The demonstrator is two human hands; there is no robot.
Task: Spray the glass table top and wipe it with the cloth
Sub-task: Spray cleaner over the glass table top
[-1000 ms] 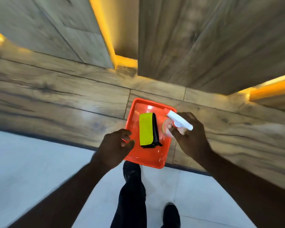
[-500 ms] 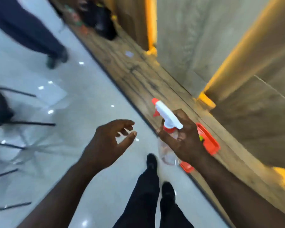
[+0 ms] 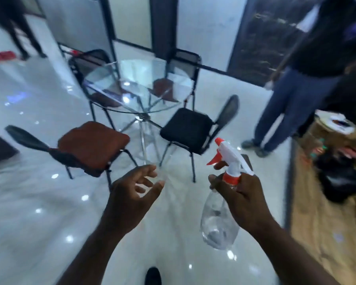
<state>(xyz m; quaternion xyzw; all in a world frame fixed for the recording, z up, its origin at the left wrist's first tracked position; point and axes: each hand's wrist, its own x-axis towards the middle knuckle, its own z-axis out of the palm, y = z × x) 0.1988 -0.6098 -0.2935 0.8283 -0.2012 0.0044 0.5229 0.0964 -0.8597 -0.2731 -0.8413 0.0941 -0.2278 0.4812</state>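
Observation:
A round glass table top [image 3: 138, 83] on thin metal legs stands a few steps ahead of me, upper centre of the head view. My right hand [image 3: 243, 200] grips the neck of a clear spray bottle [image 3: 218, 221] with a white and red trigger head, held upright at lower right. My left hand [image 3: 132, 194] is raised beside it, empty, fingers loosely spread. The cloth is not in view.
Chairs ring the table: a brown-seated chair [image 3: 90, 145] at near left, a black-seated chair [image 3: 187, 128] at near right, two more behind. A person in jeans [image 3: 286, 108] stands at right. A wooden ledge [image 3: 325, 212] with dark items runs along the right. Glossy white floor lies between.
My view has swung from the wooden ledge and orange tray round to the glass table. The right hand still carries the bottle; the left hand stays empty.

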